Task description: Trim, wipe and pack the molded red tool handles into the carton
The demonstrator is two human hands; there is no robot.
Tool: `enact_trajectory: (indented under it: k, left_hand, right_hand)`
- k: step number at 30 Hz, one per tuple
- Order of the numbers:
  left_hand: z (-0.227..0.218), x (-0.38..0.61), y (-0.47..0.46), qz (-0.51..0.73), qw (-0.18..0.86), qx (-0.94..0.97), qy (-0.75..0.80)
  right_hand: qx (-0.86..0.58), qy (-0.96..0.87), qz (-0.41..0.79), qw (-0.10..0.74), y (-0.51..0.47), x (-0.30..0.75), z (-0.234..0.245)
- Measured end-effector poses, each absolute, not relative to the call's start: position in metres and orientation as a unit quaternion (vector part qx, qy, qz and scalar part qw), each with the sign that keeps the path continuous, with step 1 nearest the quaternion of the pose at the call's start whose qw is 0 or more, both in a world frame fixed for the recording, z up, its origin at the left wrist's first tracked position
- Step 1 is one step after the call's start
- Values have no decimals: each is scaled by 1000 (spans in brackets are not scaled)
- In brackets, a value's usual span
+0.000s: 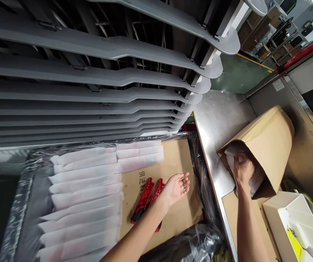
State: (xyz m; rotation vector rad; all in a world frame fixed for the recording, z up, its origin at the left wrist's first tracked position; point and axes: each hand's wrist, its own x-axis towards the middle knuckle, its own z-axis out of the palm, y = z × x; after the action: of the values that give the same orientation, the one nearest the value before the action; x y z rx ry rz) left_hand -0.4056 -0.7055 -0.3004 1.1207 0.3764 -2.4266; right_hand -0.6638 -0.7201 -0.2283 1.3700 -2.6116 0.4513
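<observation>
On my remote view, my right hand [244, 169] is inside the cardboard carton [273, 149], at the white wrappers [257, 182] (I can't tell whether its fingers grip). My left hand [176, 187], fingers slightly apart and curled, hovers over the lined box [204, 176], where two red tools [145, 196] lie beside rows of white packets [87, 189].

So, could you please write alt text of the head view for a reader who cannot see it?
A person's right hand reaches into an open cardboard box on a metal table, touching white sheets inside. The open left hand hovers over a cardboard sheet with two red and black objects, beside rows of white wrapped packets. Grey shelves stand behind.
</observation>
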Motion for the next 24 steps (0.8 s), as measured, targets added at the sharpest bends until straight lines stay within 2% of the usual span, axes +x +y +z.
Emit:
enact_trajectory:
  k: [6,8,10,13,16,19,24]
  left_hand:
    - [-294,-415,-711,-929,155,331,46]
    - [-295,-422,-711,-939,133,317,7]
    - [-300,-428,-712,-936,130,327,-19]
    - [-313,-430,-714,-910,175,375,-26]
    - [-328,-422,-722,-877,230,421,-14]
    - [-337,-414,-731,-857,255,447,5]
    - [-339,-412,-734,-852,253,458,25]
  right_hand:
    - [535,-792,291,47,-684,-631,-222]
    - [582,-756,300,-22,-663,-610,-225]
    - [604,-725,305,-128,-639,-590,-233]
    - [510,-761,319,-243,-602,-561,-261]
    - [381,-836,266,-292,-565,-522,-307]
    - [329,-852,167,-372,-535,-470,-355]
    - [277,-875,100,-384,-515,-412,-403]
